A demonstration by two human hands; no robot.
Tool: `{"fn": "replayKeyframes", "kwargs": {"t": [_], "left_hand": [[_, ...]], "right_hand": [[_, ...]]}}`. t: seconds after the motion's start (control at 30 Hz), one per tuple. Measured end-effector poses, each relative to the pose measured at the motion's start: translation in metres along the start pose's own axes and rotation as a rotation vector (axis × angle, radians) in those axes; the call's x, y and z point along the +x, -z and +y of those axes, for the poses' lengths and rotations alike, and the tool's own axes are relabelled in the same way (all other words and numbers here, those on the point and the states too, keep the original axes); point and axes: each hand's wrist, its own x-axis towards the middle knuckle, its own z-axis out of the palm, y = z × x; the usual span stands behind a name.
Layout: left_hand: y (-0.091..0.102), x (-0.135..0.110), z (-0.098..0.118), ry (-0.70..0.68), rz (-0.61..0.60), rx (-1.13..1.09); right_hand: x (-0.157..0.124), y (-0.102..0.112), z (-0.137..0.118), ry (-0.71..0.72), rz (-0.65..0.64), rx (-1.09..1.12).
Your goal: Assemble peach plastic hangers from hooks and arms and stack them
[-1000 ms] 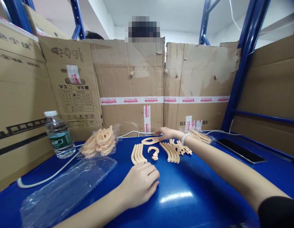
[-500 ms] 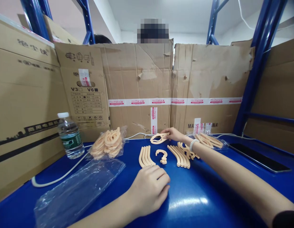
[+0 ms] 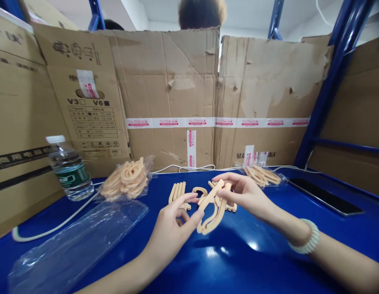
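My right hand pinches the upper end of a peach plastic piece shaped like a curved frame, held above the blue table. My left hand has come up to it, thumb and forefinger spread, the thumb touching the piece's lower side. Behind the hands lie rows of similar curved strips, a hook-shaped piece and more strips partly hidden by my right hand.
A clear bag of peach parts lies at left, an empty plastic bag in front of it, a water bottle further left. Another bag of parts and a black phone lie right. Cardboard walls enclose the table; a person's head shows behind.
My right hand picked up the frame-shaped piece from the back of the table and brought it toward me. My left hand rose from resting on the table to meet it.
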Motion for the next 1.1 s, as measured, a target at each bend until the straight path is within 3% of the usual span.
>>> {"fn": "replayKeyframes", "kwargs": {"t": [0.1, 0.2, 0.47, 0.73, 0.9, 1.1], "left_hand": [[-0.004, -0.002, 0.000, 0.046, -0.066, -0.013], [-0.004, -0.004, 0.001, 0.041, -0.081, -0.044], [-0.002, -0.004, 0.003, 0.068, -0.011, -0.063], [0.002, -0.001, 0.004, 0.040, 0.027, -0.045], [0.006, 0.002, 0.000, 0.005, 0.057, -0.082], [0.011, 0.006, 0.000, 0.011, 0.113, -0.087]], "right_hand": [[-0.010, -0.017, 0.003, 0.007, -0.041, 0.034], [-0.014, -0.021, 0.004, -0.028, -0.005, 0.065], [-0.010, -0.005, 0.004, -0.213, -0.089, 0.084], [-0.007, 0.007, 0.006, -0.261, -0.144, -0.043], [-0.005, 0.015, 0.002, -0.229, -0.085, -0.120], [-0.003, 0.021, -0.001, -0.259, -0.034, -0.045]]}}
